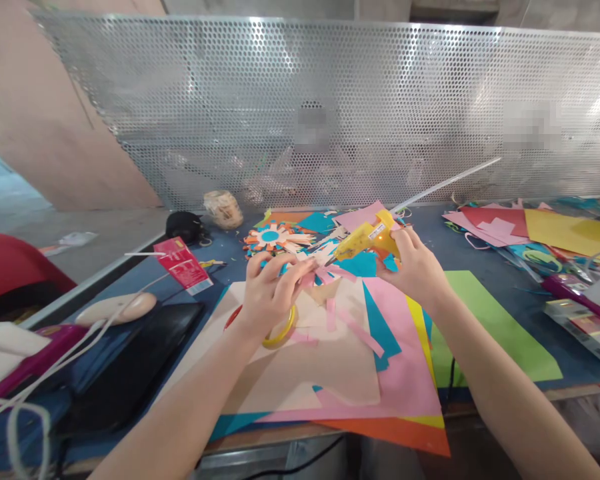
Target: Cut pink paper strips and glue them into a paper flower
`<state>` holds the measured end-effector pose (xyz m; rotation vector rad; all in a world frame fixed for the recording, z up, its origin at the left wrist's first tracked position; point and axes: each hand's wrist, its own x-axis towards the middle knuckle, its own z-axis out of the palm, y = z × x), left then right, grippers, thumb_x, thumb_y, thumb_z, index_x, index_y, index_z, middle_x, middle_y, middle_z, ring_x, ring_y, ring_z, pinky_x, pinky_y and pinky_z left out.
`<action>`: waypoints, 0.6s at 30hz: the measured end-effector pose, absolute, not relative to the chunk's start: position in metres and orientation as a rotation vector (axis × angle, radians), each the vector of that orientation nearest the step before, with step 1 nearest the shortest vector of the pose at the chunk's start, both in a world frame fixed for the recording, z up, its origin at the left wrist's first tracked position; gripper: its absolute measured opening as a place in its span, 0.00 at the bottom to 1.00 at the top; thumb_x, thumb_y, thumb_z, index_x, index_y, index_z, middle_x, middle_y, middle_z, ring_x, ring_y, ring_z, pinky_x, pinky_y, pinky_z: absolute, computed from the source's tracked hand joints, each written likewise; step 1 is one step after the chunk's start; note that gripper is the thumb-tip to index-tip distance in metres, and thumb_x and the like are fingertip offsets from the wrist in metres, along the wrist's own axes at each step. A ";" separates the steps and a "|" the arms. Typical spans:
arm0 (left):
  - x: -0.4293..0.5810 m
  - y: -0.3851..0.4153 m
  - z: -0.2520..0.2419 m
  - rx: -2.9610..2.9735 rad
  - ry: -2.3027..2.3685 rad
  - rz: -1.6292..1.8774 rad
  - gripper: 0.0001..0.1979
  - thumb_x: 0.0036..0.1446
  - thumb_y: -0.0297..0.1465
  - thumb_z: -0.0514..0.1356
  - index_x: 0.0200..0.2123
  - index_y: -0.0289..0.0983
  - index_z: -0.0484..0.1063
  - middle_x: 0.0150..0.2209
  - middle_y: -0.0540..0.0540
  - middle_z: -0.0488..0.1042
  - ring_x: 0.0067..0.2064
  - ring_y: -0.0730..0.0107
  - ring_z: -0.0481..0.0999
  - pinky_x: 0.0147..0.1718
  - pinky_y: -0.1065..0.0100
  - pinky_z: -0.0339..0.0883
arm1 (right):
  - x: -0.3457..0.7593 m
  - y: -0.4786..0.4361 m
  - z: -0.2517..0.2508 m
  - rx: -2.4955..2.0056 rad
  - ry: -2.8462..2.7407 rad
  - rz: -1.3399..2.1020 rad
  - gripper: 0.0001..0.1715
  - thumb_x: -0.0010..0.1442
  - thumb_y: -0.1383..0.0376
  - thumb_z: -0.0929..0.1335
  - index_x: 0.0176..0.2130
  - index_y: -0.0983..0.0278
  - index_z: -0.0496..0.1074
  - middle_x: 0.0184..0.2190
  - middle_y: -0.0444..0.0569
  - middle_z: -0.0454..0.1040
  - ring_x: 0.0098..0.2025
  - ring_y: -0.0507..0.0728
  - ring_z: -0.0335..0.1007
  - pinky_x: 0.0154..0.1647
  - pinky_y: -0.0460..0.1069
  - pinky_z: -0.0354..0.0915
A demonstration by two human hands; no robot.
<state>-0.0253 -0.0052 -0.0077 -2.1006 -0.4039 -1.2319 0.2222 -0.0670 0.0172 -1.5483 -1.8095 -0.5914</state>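
Note:
My right hand point(420, 270) is wrapped round a yellow hot glue gun point(355, 243), whose nozzle points down and left. A long clear glue stick point(443, 185) juts from the gun's back. With closed fingers, my left hand point(271, 292) pinches a flower of pale and pink paper strips point(326, 273) right at the nozzle tip. Below the left hand lies a yellow loop point(283, 333), partly hidden by the wrist. Pink strips point(357, 327) rest on the cream paper sheet point(300, 380) beneath. Just beyond the left hand sits an orange and white paper flower with a blue centre point(270, 236).
A green sheet point(490, 333) lies to the right, with coloured paper scraps point(500, 227) behind it. On the left are a red carton point(184, 265) with a straw, a black phone-like slab point(130, 367) and white cables point(55, 370). A perforated metal screen point(230, 100) borders the back.

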 end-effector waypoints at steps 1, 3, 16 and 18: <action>-0.025 -0.006 -0.008 -2.093 -0.406 -1.225 0.20 0.50 0.21 0.60 0.46 0.38 0.63 0.32 0.47 0.77 0.35 0.66 0.74 0.40 0.62 0.57 | 0.222 -0.067 0.017 -1.520 -1.816 -0.613 0.13 0.50 0.62 0.63 0.37 0.64 0.59 0.34 0.52 0.66 0.30 0.56 0.66 0.24 0.48 0.62; -0.025 -0.006 -0.007 -2.086 -0.412 -1.216 0.20 0.50 0.22 0.61 0.46 0.38 0.63 0.31 0.47 0.77 0.35 0.66 0.74 0.40 0.62 0.57 | 0.223 -0.066 0.017 -1.484 -1.825 -0.638 0.11 0.51 0.63 0.62 0.36 0.63 0.59 0.33 0.51 0.66 0.30 0.56 0.66 0.23 0.48 0.62; -0.027 -0.002 -0.010 -2.075 -0.456 -1.184 0.21 0.52 0.23 0.59 0.50 0.39 0.61 0.33 0.47 0.77 0.36 0.67 0.74 0.41 0.62 0.57 | 0.225 -0.066 0.018 -1.387 -1.884 -0.749 0.07 0.54 0.67 0.61 0.36 0.62 0.59 0.33 0.50 0.66 0.34 0.56 0.68 0.27 0.47 0.65; -0.027 -0.002 -0.010 -2.064 -0.457 -1.179 0.22 0.52 0.23 0.59 0.51 0.39 0.60 0.33 0.47 0.77 0.37 0.67 0.74 0.41 0.62 0.57 | 0.226 -0.065 0.018 -1.386 -1.892 -0.743 0.07 0.54 0.67 0.61 0.36 0.62 0.60 0.33 0.50 0.66 0.34 0.56 0.68 0.27 0.48 0.65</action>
